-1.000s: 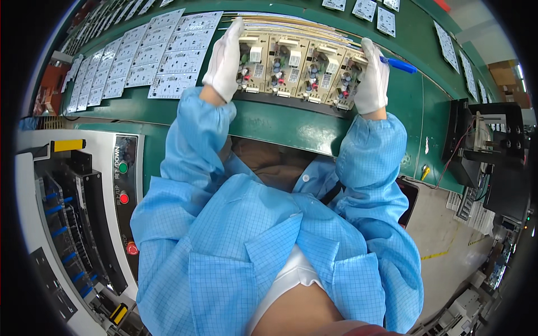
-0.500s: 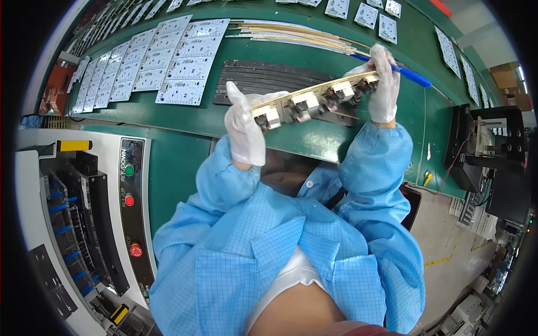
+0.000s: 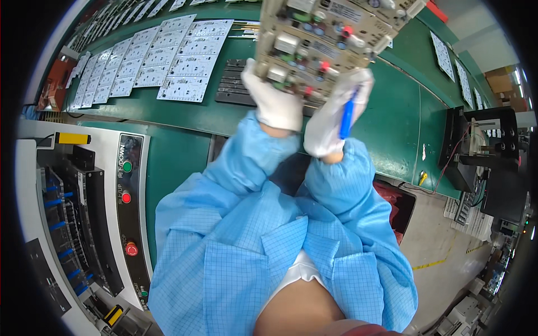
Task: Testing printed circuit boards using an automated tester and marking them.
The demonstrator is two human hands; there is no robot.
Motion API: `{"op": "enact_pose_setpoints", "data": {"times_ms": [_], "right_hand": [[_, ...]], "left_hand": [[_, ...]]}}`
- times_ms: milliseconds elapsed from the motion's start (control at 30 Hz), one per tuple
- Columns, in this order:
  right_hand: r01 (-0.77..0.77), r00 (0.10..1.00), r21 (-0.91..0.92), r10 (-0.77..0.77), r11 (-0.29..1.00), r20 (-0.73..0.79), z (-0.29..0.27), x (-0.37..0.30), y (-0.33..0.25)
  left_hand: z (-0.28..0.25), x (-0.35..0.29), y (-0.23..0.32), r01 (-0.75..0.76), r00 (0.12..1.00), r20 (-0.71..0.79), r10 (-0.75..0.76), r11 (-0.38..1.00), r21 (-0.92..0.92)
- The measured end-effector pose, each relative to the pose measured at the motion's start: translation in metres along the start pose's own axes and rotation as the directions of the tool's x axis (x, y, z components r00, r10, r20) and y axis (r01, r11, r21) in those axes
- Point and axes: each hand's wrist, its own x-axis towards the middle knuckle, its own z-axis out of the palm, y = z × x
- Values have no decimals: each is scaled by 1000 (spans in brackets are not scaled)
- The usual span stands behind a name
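Note:
In front of me a tan circuit board panel (image 3: 322, 50) is raised, its component side with white blocks, red and green parts facing me. My left hand (image 3: 276, 106), white-gloved, grips its lower left edge, thumb pointing up along the side. My right hand (image 3: 328, 120), also gloved, closes on the panel's lower right edge. A blue pen (image 3: 347, 119) slants down across the right palm, held in that same hand. Behind the panel, a black ridged plate (image 3: 231, 89) lies on the green bench, partly hidden.
Several white circuit board sheets (image 3: 196, 59) lie overlapped on the left of the bench (image 3: 398, 117). Thin wooden rods (image 3: 245, 29) show behind the panel. A machine with a button strip (image 3: 128, 196) stands to my left, a black fixture (image 3: 482, 140) to the right.
The panel has turned from edge-on to show its component face and moved farther up. My hands have come closer together, and the pen now points down.

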Motion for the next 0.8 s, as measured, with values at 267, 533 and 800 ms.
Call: {"op": "enact_pose_setpoints", "data": {"times_ms": [267,533,800], "right_hand": [[628,714,-584,-82,515,696,-29,45,-21],[830,319,-351,147,433,936,-42,40,-35],[776,389,-505,342,379,855,-32,80,10]], "left_hand": [[-12,81,121,-474,827,304,474,877,-76],[23,60,131,-966,221,789,-573,-19,257],[43,124,78,-970,85,848,-524,151,190]]}}
